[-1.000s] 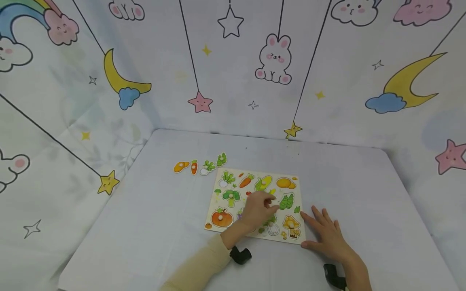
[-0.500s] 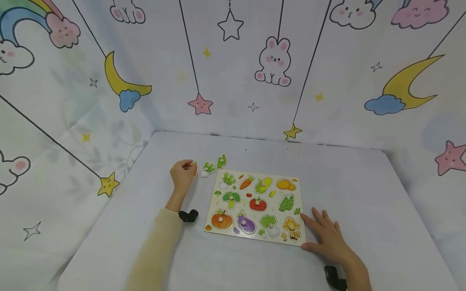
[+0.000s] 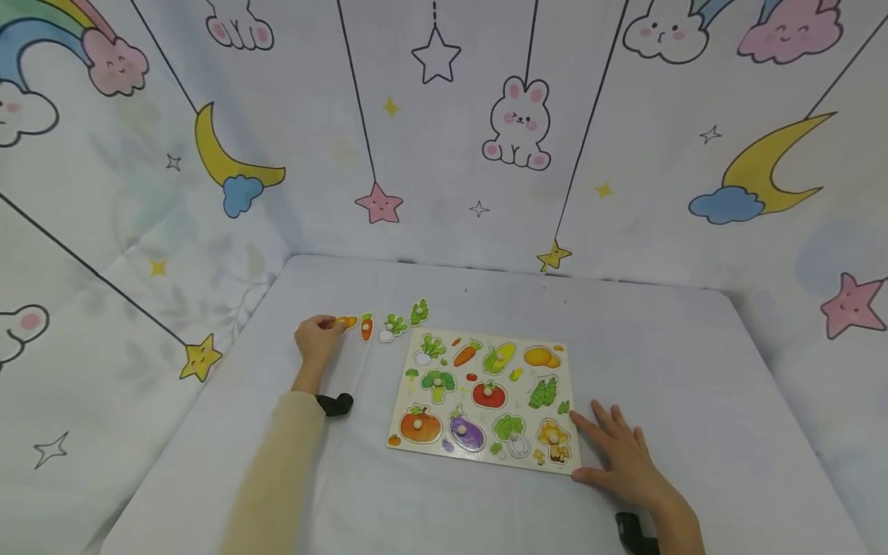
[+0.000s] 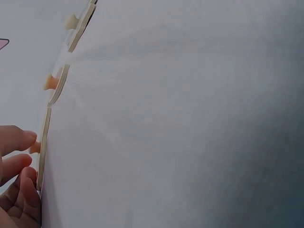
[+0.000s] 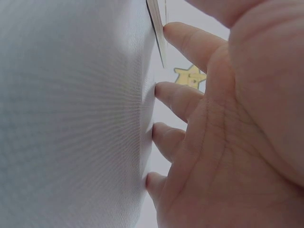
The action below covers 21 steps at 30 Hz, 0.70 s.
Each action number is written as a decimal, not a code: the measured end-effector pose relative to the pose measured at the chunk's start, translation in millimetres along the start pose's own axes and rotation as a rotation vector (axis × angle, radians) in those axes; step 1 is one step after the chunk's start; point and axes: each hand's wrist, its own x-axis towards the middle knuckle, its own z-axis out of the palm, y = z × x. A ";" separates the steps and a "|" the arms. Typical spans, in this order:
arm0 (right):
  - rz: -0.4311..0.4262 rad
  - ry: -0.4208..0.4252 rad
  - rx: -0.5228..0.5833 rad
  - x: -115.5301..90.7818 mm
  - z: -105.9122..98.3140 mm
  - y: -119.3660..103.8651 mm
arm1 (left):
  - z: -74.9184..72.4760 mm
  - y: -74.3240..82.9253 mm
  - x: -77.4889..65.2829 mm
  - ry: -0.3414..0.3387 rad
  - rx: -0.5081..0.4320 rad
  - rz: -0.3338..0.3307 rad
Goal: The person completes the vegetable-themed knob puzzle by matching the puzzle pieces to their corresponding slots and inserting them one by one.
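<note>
At the left end of a row of knobbed puzzle pieces, my left hand [image 3: 317, 339] reaches over the orange-yellow potato puzzle piece [image 3: 348, 321]. In the left wrist view its fingertips close around the small wooden knob [image 4: 35, 147] of that piece, which lies flat on the cloth. Beside it lie the carrot piece [image 3: 367, 327], the white radish piece [image 3: 392, 328] and a green leafy vegetable piece [image 3: 419, 312]. My right hand [image 3: 620, 455] rests with spread fingers at the right edge of the vegetable puzzle board [image 3: 451, 449], index finger and thumb touching that edge.
Knobbed pieces such as the tomato [image 3: 489, 395], broccoli [image 3: 438, 384], pumpkin [image 3: 419, 425] and eggplant [image 3: 468, 433] sit in the board. A white cloth covers the table [image 3: 666, 347]. A printed fabric backdrop [image 3: 430, 154] stands behind and at both sides.
My left hand has gone from above the board to the row of pieces, then past the carrot to the potato piece at its left end. The right hand stays at the board's edge.
</note>
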 end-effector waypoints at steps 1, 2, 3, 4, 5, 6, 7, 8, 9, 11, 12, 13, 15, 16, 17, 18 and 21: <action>0.000 -0.001 0.002 0.0 0.1 -0.1 | -0.4 -0.5 0.6 -0.012 0.012 0.002; 0.001 -0.002 0.003 0.0 0.1 -0.1 | -0.4 -1.0 1.2 -0.025 0.020 0.004; 0.001 -0.003 0.004 0.0 0.1 -0.1 | -0.4 -1.2 1.8 -0.037 0.032 0.006; 0.000 -0.003 0.004 0.0 0.1 -0.2 | -0.3 -1.4 2.2 -0.048 0.041 0.009; -0.001 -0.003 0.004 0.1 0.1 -0.2 | -0.2 -1.4 2.6 -0.058 0.049 0.012; -0.002 -0.004 0.004 0.2 0.0 -0.3 | 0.0 -1.4 2.7 -0.063 0.057 0.016; -0.001 -0.003 0.006 0.1 0.0 -0.3 | 0.3 -1.2 3.1 -0.067 0.066 0.024; -0.001 -0.003 0.008 0.0 0.1 -0.3 | 0.5 -0.7 3.2 -0.070 0.073 0.027; -0.002 -0.002 0.008 0.0 0.2 -0.4 | 0.9 -0.2 3.4 -0.071 0.079 0.029; -0.001 0.000 0.010 0.0 -0.2 -0.5 | 1.8 0.7 3.4 -0.075 0.083 0.028; 0.000 0.001 0.012 0.0 -0.3 -0.6 | 2.2 1.2 3.3 -0.075 0.083 0.026; 0.000 0.002 0.014 0.0 -0.3 -0.7 | 2.5 1.5 3.1 -0.077 0.078 0.021; 0.000 0.004 0.015 -0.1 -0.3 -0.9 | 3.1 1.8 2.9 -0.074 0.073 0.017; 0.000 0.005 0.015 -0.2 -0.2 -0.9 | 3.2 1.9 2.6 -0.074 0.072 0.018; 0.000 0.006 0.016 -0.3 -0.1 -0.9 | 3.3 1.8 2.6 -0.072 0.076 0.021; 0.000 0.008 0.018 -0.3 0.0 -0.8 | 3.4 1.6 2.6 -0.069 0.076 0.027; 0.000 0.011 0.021 -0.6 0.5 -0.3 | 3.0 2.3 2.5 -0.062 0.087 0.036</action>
